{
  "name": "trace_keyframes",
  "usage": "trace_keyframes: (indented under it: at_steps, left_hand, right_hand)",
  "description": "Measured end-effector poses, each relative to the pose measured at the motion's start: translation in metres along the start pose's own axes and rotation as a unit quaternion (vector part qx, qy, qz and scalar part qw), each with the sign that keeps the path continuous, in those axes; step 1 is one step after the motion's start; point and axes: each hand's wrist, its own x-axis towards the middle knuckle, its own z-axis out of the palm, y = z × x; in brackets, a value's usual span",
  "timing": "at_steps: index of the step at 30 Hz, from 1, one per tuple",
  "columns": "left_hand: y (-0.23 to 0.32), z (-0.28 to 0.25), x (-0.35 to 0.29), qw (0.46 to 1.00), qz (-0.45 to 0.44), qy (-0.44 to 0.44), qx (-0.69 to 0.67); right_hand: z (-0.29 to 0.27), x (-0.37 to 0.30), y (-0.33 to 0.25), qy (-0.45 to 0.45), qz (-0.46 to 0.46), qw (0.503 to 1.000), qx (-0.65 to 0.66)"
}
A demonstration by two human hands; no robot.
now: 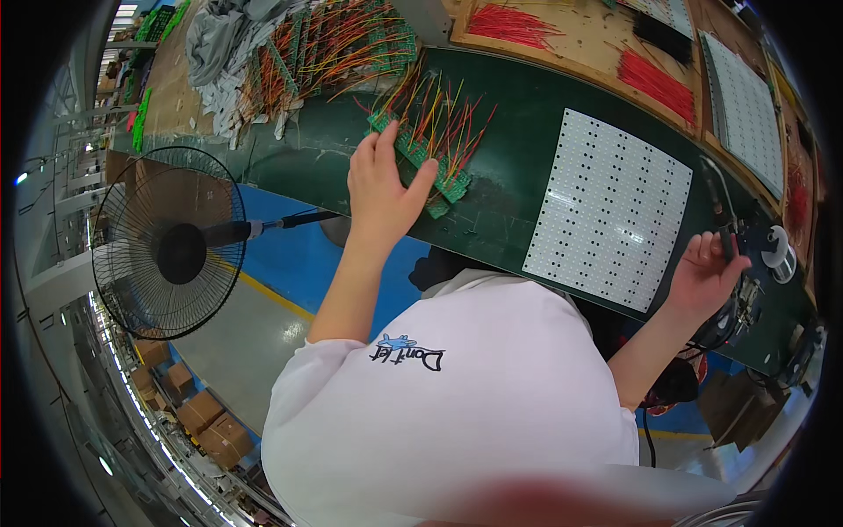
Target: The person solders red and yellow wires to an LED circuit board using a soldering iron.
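My left hand (386,189) grips a green circuit board strip (408,147), its fingers at one end and its thumb farther along. Red and yellow wires (452,132) stand up from the strip. Another green board edge (437,207) shows beneath its near end. At the right, my right hand (707,274) is closed around the dark handle of a soldering iron (724,215), whose thin metal end points away from me. A white panel (610,211) with rows of black dots lies on the dark green bench (500,92) between my hands.
Several wired boards (329,48) are piled at the far left beside grey cloth (219,44). Wooden trays hold red wires (654,83) at the back right. A solder spool (777,250) stands beside my right hand. A black fan (171,241) stands left of the bench.
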Motion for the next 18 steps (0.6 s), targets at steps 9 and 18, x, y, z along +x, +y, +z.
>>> trace_keyframes:
  at_steps: [9, 18]
  left_hand:
    - [0.006, -0.031, 0.034, 0.988, 0.09, -0.083, 0.096]
    - [0.037, -0.012, 0.066, 0.974, -0.038, -0.071, -0.212]
  right_hand:
    - [0.032, 0.01, 0.059, 0.027, 0.096, 0.994, 0.038]
    - [0.028, 0.008, 0.06, -0.002, 0.069, 0.997, 0.026]
